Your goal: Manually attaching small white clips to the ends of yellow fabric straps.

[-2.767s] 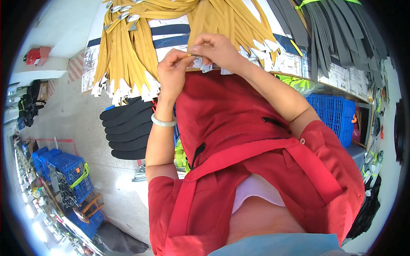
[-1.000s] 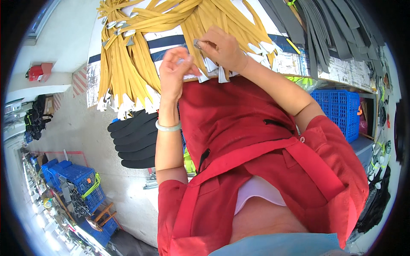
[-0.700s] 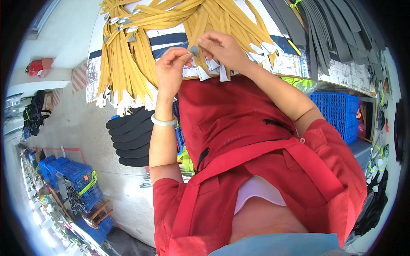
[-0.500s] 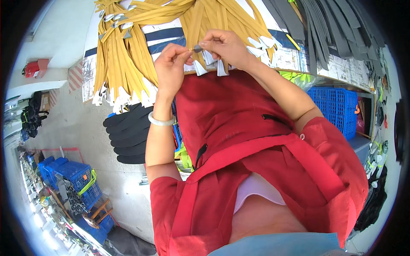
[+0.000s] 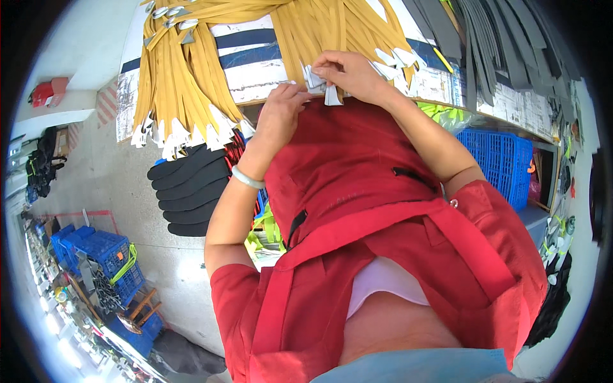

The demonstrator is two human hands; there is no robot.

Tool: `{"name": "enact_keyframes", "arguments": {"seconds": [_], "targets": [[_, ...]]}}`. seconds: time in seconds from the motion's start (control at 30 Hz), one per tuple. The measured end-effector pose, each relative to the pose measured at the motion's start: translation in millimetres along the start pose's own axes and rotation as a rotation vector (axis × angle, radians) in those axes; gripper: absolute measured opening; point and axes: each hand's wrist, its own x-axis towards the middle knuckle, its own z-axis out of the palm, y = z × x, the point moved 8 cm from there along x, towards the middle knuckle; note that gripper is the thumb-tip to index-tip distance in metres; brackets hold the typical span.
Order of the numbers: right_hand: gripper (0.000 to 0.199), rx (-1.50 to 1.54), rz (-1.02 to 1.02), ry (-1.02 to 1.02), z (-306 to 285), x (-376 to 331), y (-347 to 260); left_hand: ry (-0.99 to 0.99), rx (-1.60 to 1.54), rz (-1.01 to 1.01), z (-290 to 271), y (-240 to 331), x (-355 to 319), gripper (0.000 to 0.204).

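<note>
A desk carries a covering printed in white and dark blue bands, its front edge bare wood. Two fans of yellow straps lie across it, each strap ending in a white pointed tip that overhangs the edge. To the right, dark grey straps lie in a similar fan over a sheet of printed paper. The right hand pinches a small cluster of white tips between thumb and curled fingers at the desk's front edge. The left hand, fingers bent and nearly closed, meets the same cluster from below; what exactly its fingertips grip is probably one tip, but the view is too small to confirm. A pale bracelet circles the left wrist. Below the desk hang black flat pieces; a blue crate stands at right, further blue crates on the floor at left. A red box sits on a ledge at far left.
</note>
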Motion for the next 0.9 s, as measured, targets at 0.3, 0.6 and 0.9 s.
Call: {"name": "enact_keyframes", "arguments": {"seconds": [0.3,0.6,0.9], "targets": [[0.015,0.125,-0.206,-0.074,16,7,-44,0.078,-0.716,-0.372,-34,-37,14,0.015],[0.016,0.066,-0.262,-0.236,24,37,-78,0.145,-1.225,-0.396,-47,-60,26,0.011],[0.012,0.429,-0.024,-0.285,18,50,-54,0.027,-1.380,-0.558,-32,-65,31,0.021]]}}
